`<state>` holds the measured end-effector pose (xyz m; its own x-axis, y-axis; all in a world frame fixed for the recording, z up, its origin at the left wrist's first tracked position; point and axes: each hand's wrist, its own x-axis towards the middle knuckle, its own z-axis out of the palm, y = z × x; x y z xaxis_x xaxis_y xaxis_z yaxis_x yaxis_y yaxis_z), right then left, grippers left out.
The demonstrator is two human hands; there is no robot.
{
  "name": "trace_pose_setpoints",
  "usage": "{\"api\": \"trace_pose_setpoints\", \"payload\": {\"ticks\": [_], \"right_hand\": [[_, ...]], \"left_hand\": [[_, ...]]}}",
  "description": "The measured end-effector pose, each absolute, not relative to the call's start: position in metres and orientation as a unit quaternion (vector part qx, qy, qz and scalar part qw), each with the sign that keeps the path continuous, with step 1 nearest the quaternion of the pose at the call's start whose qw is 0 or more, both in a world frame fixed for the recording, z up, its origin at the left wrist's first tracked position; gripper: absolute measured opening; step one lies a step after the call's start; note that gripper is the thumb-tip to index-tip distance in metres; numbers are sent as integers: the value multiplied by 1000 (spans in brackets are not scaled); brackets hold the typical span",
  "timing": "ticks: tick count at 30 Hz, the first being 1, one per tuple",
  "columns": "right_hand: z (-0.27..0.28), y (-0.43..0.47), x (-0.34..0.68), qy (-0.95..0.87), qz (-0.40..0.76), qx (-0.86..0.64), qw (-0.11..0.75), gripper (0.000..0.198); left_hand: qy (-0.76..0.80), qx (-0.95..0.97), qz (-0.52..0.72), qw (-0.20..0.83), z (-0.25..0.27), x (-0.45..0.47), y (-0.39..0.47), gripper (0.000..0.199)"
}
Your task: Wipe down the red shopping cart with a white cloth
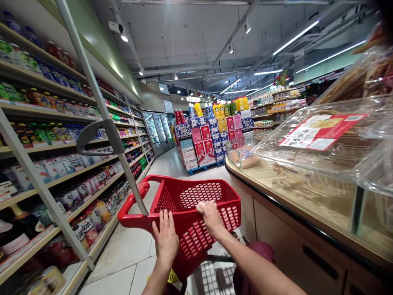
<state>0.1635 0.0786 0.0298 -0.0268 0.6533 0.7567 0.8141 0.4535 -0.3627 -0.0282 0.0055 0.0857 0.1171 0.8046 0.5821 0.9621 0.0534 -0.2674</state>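
A red plastic shopping cart (187, 239) with a perforated basket stands right in front of me, turned sideways. My left hand (166, 241) lies against its near side, fingers stretched out flat and their tips at the rim. Farther right along that same rim, my right hand (212, 219) is closed, with its fingers curled over the edge. A pale patch shows by its thumb, too small to make out. From the cart's left end rises a grey metal pole (93, 88) with a dark grey loop (101, 139) fixed on it.
Tall shelves (58, 135) of bottles and packets run along the left. On the right is a glass-edged counter (294, 213) with clear plastic food boxes (322, 131). Stacked drink cartons (204, 141) stand ahead, with glass-door fridges (158, 127) behind. Pale floor tiles (123, 262) lie between.
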Motion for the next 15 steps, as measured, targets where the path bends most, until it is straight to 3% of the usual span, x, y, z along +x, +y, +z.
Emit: {"api": "trace_pose_setpoints", "payload": {"ticks": [3, 9, 15], "right_hand": [[28, 82, 164, -752, -71, -474, 452, 34], [17, 93, 241, -647, -72, -605, 458, 31], [20, 84, 198, -715, -77, -536, 441, 32]], "left_hand": [[-645, -685, -116, 318, 87, -30, 3, 66], [-649, -685, -119, 310, 86, -18, 7, 63], [-651, -702, -110, 269, 76, 2, 17, 65]]}}
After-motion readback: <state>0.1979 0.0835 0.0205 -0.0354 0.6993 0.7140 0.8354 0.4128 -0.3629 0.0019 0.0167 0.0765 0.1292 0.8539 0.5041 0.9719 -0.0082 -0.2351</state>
